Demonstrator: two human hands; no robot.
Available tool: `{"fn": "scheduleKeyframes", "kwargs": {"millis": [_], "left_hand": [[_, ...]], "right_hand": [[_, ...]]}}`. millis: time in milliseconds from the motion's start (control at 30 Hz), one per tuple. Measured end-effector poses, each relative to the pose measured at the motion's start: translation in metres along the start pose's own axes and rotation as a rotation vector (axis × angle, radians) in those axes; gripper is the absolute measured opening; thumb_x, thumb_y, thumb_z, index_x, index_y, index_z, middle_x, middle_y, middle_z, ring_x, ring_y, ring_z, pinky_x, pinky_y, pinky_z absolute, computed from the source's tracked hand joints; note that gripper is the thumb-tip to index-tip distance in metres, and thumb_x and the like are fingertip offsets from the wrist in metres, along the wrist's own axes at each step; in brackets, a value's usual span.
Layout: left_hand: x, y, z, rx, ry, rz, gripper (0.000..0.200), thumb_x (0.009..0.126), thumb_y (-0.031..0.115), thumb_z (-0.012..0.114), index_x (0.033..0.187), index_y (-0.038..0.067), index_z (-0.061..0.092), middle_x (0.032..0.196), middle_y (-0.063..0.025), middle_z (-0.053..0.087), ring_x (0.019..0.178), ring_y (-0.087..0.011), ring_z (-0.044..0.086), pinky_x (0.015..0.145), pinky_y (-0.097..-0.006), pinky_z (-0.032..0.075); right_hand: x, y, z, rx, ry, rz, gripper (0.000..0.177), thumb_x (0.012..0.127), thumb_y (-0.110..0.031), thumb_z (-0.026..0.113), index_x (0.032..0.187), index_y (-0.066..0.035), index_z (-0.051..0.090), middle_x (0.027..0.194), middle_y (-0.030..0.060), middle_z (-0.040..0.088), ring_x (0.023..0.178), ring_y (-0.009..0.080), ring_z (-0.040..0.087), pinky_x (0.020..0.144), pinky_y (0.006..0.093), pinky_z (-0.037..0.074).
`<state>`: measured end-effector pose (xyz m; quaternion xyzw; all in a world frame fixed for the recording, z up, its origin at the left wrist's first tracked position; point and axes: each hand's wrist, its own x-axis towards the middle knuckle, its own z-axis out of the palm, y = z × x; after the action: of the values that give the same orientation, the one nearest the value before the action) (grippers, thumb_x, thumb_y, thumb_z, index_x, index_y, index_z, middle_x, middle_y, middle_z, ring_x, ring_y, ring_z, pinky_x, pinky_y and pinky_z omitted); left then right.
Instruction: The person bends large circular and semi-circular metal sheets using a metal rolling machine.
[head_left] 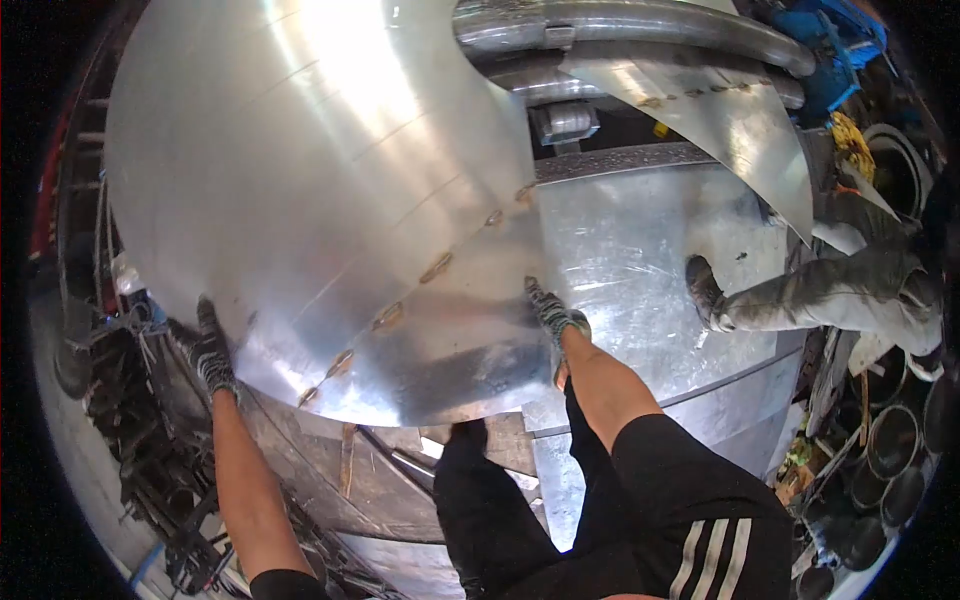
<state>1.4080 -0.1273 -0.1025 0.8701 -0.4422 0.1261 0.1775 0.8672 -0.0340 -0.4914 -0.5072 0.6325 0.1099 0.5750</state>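
Note:
A large shiny metal sheet (300,200) with a curved edge and a row of brownish weld spots fills the left and middle of the head view. My left hand (210,350), in a patterned grey glove, holds the sheet's lower left edge, its thumb on top and other fingers outside the rim. My right hand (550,308), gloved alike, grips the right edge, with its thumb on the surface and its other fingers partly hidden beneath.
Metal rollers (640,25) lie at the top, with a second curved sheet (740,130) over them. Another person's leg and shoe (705,290) are on the metal plate (630,240) at right. Round pipe ends (893,440) are stacked at lower right; metal scraps (130,400) lie at left.

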Motion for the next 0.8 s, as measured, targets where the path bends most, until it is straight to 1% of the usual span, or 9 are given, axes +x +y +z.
{"fn": "scheduleKeyframes", "kwargs": {"millis": [33, 267, 300, 367, 500, 600, 667, 700, 800], "left_hand": [[0.005, -0.013, 0.002, 0.123, -0.024, 0.045, 0.099, 0.083, 0.059, 0.063, 0.147, -0.005, 0.022, 0.149, -0.0262, 0.03, 0.136, -0.0364, 0.034, 0.112, -0.0396, 0.028], [0.019, -0.067, 0.047, -0.046, 0.02, 0.064, 0.095, 0.086, 0.056, 0.061, 0.147, -0.004, 0.019, 0.151, -0.0257, 0.025, 0.138, -0.0357, 0.03, 0.113, -0.0407, 0.027], [0.034, -0.113, 0.067, 0.505, 0.199, 0.384, 0.095, 0.086, 0.055, 0.062, 0.147, -0.004, 0.02, 0.151, -0.0255, 0.025, 0.138, -0.0355, 0.03, 0.113, -0.0408, 0.027], [0.006, -0.004, 0.012, -0.026, -0.1, 0.002, 0.094, 0.086, 0.053, 0.064, 0.147, -0.003, 0.021, 0.151, -0.0246, 0.025, 0.138, -0.0349, 0.031, 0.112, -0.0413, 0.028], [0.013, -0.006, 0.016, -0.182, -0.093, 0.028, 0.096, 0.086, 0.055, 0.061, 0.148, -0.003, 0.018, 0.151, -0.0251, 0.025, 0.138, -0.0363, 0.031, 0.113, -0.041, 0.027], [0.03, -0.012, 0.02, -0.057, -0.139, -0.012, 0.097, 0.086, 0.057, 0.061, 0.148, -0.003, 0.017, 0.151, -0.0253, 0.025, 0.137, -0.0366, 0.031, 0.113, -0.04, 0.027], [0.037, -0.01, 0.021, -0.059, -0.142, 0.024, 0.097, 0.086, 0.057, 0.061, 0.148, -0.003, 0.017, 0.151, -0.0251, 0.025, 0.137, -0.0364, 0.032, 0.112, -0.0401, 0.028], [0.038, -0.01, 0.022, -0.052, -0.129, 0.06, 0.097, 0.086, 0.057, 0.061, 0.148, -0.003, 0.017, 0.151, -0.025, 0.026, 0.136, -0.0363, 0.033, 0.112, -0.0402, 0.028], [0.046, -0.017, 0.026, -0.048, -0.121, 0.077, 0.096, 0.086, 0.056, 0.061, 0.148, -0.002, 0.018, 0.151, -0.0243, 0.026, 0.135, -0.0357, 0.035, 0.112, -0.04, 0.029]], "right_hand": [[-0.011, -0.007, -0.003, 0.004, 0.014, 0.017, 0.062, 0.095, -0.044, 0.032, 0.151, -0.021, 0.018, 0.144, 0.0175, 0.043, 0.122, 0.042, 0.05, 0.108, 0.0438, 0.035], [-0.018, -0.014, -0.005, -0.171, 0.12, -0.054, 0.06, 0.095, -0.018, 0.035, 0.151, -0.031, 0.016, 0.136, 0.0228, 0.048, 0.112, 0.0413, 0.057, 0.098, 0.0478, 0.044], [-0.025, -0.019, 0.003, -0.183, 0.08, -0.013, 0.059, 0.096, -0.017, 0.032, 0.151, -0.032, 0.016, 0.135, 0.0239, 0.049, 0.111, 0.0417, 0.057, 0.097, 0.0472, 0.045], [-0.023, -0.017, 0.006, -0.111, 0.092, 0.016, 0.058, 0.097, -0.018, 0.03, 0.151, -0.033, 0.016, 0.133, 0.0251, 0.05, 0.111, 0.0419, 0.058, 0.097, 0.0471, 0.045], [0.008, 0.003, 0.033, -0.045, 0.175, 0.016, 0.055, 0.098, -0.031, 0.032, 0.15, -0.034, 0.016, 0.128, 0.0288, 0.052, 0.109, 0.0426, 0.059, 0.096, 0.0471, 0.045], [-0.016, -0.027, 0.019, 0.198, 0.054, 0.205, 0.058, 0.096, -0.036, 0.036, 0.151, -0.028, 0.017, 0.127, 0.0299, 0.053, 0.107, 0.0431, 0.059, 0.095, 0.0481, 0.045], [-0.003, -0.01, 0.035, -0.157, 0.194, -0.043, 0.058, 0.096, -0.032, 0.035, 0.151, -0.025, 0.018, 0.128, 0.0285, 0.052, 0.106, 0.0434, 0.059, 0.093, 0.0492, 0.045], [-0.029, -0.032, 0.018, -0.11, 0.193, -0.025, 0.058, 0.095, -0.025, 0.035, 0.151, -0.025, 0.018, 0.131, 0.0258, 0.051, 0.104, 0.0428, 0.06, 0.092, 0.0494, 0.045], [0.021, 0.017, 0.06, -0.085, 0.35, -0.147, 0.056, 0.096, -0.022, 0.032, 0.15, -0.026, 0.02, 0.133, 0.0223, 0.05, 0.106, 0.0422, 0.059, 0.093, 0.0493, 0.045]]}}
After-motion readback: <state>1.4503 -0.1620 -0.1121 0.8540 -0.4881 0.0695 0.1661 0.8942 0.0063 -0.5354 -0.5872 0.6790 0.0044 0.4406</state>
